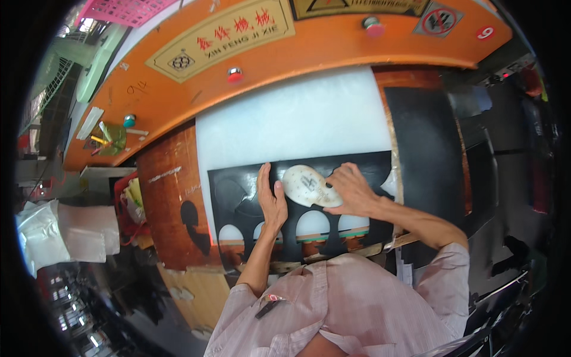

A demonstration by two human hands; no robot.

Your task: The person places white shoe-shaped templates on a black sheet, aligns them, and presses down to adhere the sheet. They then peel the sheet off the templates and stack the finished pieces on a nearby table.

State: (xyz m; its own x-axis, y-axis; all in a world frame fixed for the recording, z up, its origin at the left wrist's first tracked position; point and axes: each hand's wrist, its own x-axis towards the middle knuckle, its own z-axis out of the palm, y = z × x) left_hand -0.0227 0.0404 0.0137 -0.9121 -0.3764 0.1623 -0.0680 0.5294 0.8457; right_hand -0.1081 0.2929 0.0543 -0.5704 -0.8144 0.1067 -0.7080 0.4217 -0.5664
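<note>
Speckled white plate [304,185] sits over the black sheet [373,171] between the hands, long axis slanting down rightward to the nearer right hand [351,190], fingers pinching that end, left hand [273,202] just beside, fingers together.

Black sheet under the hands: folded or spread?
Spread. The black sheet lies flat, partly over the white board, which shows through rounded cut-outs along its near side.

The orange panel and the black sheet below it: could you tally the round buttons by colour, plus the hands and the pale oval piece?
Red buttons: 2
Green button: 1
Hands, left hand and right hand: 2
Pale oval piece: 1
Total: 6
</note>
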